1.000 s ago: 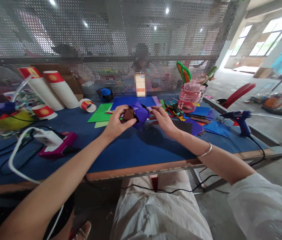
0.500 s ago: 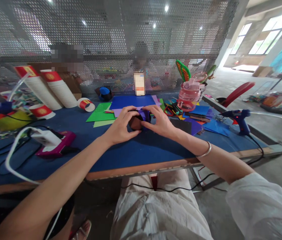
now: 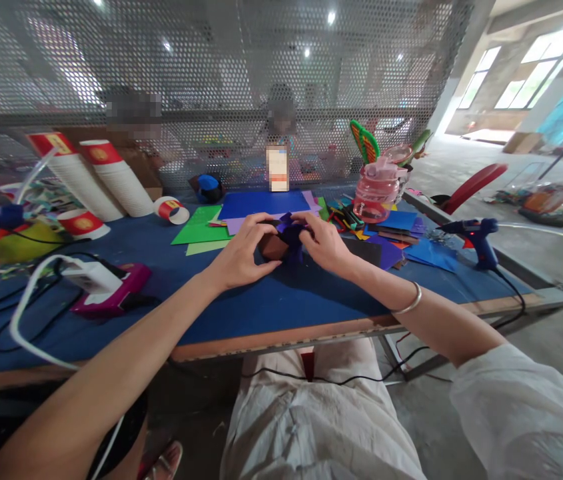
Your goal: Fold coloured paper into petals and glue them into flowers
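Note:
Between both hands, just above the blue tabletop, is a small craft piece (image 3: 274, 249) with a brown rounded end and dark purple paper (image 3: 292, 235) on its right side. My left hand (image 3: 241, 252) curls round the brown end, fingers over the top and thumb below. The fingers of my right hand (image 3: 328, 245) are bent in and pinch the purple paper. Parts of the piece are hidden by the fingers. Behind it lie sheets of blue (image 3: 261, 204), lilac and green craft paper (image 3: 201, 225).
Stacked paper cups (image 3: 116, 180) and a purple power strip (image 3: 131, 283) are on the left. Scissors and pens (image 3: 347, 217), a pink jar (image 3: 374, 193), paper scraps (image 3: 431, 253) and a blue glue gun (image 3: 484, 243) lie right. A phone (image 3: 277, 169) stands behind, before a perforated metal screen (image 3: 241, 80).
My right hand's fingers have drawn in and curled, and its thumb has come off the brown end. The purple paper now sticks out more. My left hand stays in place.

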`<state>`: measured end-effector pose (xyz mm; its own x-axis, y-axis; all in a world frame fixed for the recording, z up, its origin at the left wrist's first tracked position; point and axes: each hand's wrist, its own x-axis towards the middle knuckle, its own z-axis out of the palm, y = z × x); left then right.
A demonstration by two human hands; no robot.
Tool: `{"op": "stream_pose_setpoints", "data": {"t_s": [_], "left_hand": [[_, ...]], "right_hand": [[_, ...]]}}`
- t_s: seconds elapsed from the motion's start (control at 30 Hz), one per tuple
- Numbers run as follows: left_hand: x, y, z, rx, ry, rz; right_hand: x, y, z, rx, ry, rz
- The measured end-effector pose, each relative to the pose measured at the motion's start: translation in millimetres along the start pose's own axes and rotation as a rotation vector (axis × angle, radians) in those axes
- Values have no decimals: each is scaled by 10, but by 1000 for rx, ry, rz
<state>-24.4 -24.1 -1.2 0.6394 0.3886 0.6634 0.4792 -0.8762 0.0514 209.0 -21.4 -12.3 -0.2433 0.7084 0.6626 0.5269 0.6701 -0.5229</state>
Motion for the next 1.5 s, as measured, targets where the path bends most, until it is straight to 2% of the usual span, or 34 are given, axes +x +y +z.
{"op": "stream_pose_setpoints", "data": {"t_s": [0.33,0.5,0.63,0.73,0.93,1.13,1.3,1.5], "left_hand": [[8,-58,3,-30,39,-29],[13,-50,-15,-20,41,-8],[11,17,-27,-9,-16,-23],[3,71,-29,-14,-53,23],[-1,88,-38,43,-22,80],[-1,81,-39,31,-43,113],[9,79,-23,-4,-89,56],[31,-36,53,-81,-149,-22]], "right_hand": [[63,98,-50,-38,76,-19],[56,125,-36,-137,-22,-94],[49,160,-5,-171,-45,-149],[58,164,-11,-205,-89,-183],[70,103,-58,-283,-146,-201],[87,132,-59,-281,-297,-239],[122,138,-31,-295,-386,-199],[185,147,3,-394,-449,-93]]}}
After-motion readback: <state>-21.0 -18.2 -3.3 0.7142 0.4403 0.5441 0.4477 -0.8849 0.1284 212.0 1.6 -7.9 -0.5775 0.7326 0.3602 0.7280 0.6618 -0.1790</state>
